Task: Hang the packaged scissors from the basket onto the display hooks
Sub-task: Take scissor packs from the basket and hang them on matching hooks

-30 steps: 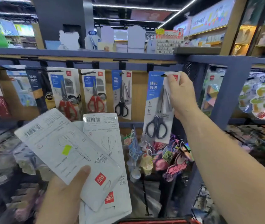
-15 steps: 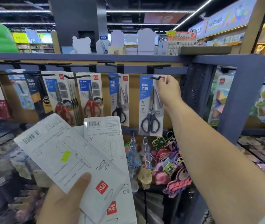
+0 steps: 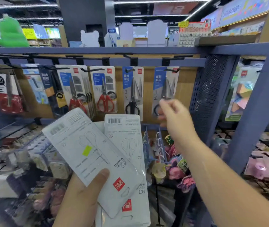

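Observation:
My left hand [image 3: 83, 199] grips a fan of white scissors packages [image 3: 96, 154], backs toward me and upside down, red logos at their lower ends. A blue-and-white scissors package [image 3: 165, 84] hangs on the rightmost black display hook [image 3: 173, 70]. My right hand [image 3: 174, 117] is blurred just in front of that package's lower part, fingers loosely curled, holding nothing. Another black-handled scissors pack [image 3: 133, 90] and red-handled scissors packs [image 3: 105, 89] hang on hooks to the left. The basket is out of view.
A blue metal shelf frame [image 3: 248, 108] and perforated side panel [image 3: 207, 95] stand right of the hooks. Keychains and small trinkets [image 3: 176, 163] hang below. Knife packs [image 3: 6, 92] hang at far left. Bins of goods fill the lower left.
My right hand has let go of the blue-and-white package, which now hangs on the rightmost hook, and has dropped down and back from it. My left hand still holds its packages.

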Demonstrator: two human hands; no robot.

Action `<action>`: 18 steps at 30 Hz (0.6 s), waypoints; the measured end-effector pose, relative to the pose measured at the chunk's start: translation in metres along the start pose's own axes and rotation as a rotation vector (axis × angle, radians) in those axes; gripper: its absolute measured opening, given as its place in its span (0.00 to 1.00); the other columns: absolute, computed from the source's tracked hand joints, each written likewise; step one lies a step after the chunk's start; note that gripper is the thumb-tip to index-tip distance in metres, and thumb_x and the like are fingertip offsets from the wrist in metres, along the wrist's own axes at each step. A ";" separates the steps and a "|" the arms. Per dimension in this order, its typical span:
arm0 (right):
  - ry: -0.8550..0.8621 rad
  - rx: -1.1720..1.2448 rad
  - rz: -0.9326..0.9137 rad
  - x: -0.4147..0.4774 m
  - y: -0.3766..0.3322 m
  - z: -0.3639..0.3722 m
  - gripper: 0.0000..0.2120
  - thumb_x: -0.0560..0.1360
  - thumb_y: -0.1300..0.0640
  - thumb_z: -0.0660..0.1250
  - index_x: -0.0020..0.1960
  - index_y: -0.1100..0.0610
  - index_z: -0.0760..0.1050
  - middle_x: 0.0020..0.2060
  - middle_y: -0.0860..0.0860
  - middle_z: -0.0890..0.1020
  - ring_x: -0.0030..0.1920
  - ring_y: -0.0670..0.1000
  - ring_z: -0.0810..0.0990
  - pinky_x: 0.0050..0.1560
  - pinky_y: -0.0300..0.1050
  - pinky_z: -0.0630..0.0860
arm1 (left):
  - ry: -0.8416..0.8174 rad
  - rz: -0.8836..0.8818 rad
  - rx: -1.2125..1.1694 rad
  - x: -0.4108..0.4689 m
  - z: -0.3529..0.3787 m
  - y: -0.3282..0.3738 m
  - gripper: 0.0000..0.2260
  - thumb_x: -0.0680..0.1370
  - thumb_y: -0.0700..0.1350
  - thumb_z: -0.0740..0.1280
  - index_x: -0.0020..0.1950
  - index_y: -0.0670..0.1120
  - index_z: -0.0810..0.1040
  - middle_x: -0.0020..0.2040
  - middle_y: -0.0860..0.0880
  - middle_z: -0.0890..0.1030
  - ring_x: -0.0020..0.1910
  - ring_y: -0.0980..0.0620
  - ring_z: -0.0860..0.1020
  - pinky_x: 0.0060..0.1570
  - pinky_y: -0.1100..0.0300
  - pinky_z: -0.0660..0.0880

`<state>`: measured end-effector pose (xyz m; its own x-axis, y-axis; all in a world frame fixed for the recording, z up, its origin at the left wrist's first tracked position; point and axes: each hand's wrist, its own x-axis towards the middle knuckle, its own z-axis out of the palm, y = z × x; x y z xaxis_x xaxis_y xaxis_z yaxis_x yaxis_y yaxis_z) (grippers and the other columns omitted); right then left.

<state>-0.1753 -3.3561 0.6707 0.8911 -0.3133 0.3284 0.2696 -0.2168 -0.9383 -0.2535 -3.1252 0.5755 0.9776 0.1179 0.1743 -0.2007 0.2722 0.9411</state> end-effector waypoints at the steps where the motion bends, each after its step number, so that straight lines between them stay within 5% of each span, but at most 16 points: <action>1: -0.116 0.040 0.052 -0.031 0.006 0.005 0.13 0.78 0.38 0.69 0.54 0.46 0.77 0.49 0.46 0.83 0.50 0.51 0.83 0.49 0.53 0.82 | 0.007 -0.020 0.015 -0.002 -0.002 0.000 0.21 0.65 0.52 0.81 0.57 0.58 0.88 0.59 0.49 0.88 0.60 0.46 0.86 0.60 0.44 0.79; 4: -0.292 0.112 0.111 -0.113 0.019 0.021 0.29 0.65 0.38 0.79 0.62 0.34 0.71 0.54 0.39 0.82 0.54 0.45 0.84 0.54 0.53 0.84 | 0.009 -0.095 -0.016 -0.009 -0.005 -0.003 0.20 0.71 0.44 0.79 0.62 0.51 0.85 0.59 0.46 0.87 0.60 0.44 0.86 0.62 0.43 0.77; 8: -0.247 0.020 0.124 -0.158 0.045 0.042 0.51 0.61 0.48 0.87 0.72 0.30 0.60 0.66 0.25 0.67 0.67 0.28 0.69 0.64 0.31 0.73 | 0.054 -0.168 0.016 -0.018 -0.001 -0.010 0.13 0.77 0.35 0.75 0.59 0.45 0.84 0.54 0.44 0.89 0.53 0.43 0.88 0.54 0.46 0.81; 11: -0.132 0.110 0.221 -0.163 0.050 0.045 0.47 0.64 0.51 0.87 0.72 0.32 0.62 0.68 0.28 0.71 0.67 0.32 0.73 0.69 0.42 0.75 | 0.047 -0.179 -0.019 -0.025 0.009 -0.003 0.17 0.77 0.31 0.73 0.61 0.47 0.79 0.53 0.51 0.89 0.52 0.52 0.87 0.43 0.57 0.83; 14: -0.030 0.106 0.199 -0.161 0.045 0.040 0.39 0.69 0.53 0.84 0.72 0.33 0.68 0.61 0.37 0.81 0.60 0.38 0.81 0.61 0.48 0.82 | -0.062 -0.194 0.040 -0.032 0.009 -0.001 0.24 0.73 0.27 0.75 0.64 0.48 0.79 0.56 0.51 0.89 0.54 0.54 0.87 0.42 0.64 0.83; 18: 0.034 0.185 0.258 -0.158 0.032 0.033 0.20 0.76 0.59 0.77 0.63 0.47 0.76 0.45 0.45 0.87 0.45 0.48 0.88 0.45 0.53 0.86 | -0.132 -0.255 0.130 -0.041 0.002 0.001 0.24 0.64 0.39 0.84 0.58 0.51 0.86 0.55 0.52 0.89 0.56 0.48 0.87 0.62 0.44 0.81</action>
<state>-0.2953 -3.2831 0.5848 0.9269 -0.3671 0.0774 0.1008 0.0449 -0.9939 -0.2936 -3.1313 0.5694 0.9968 -0.0661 -0.0441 0.0537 0.1514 0.9870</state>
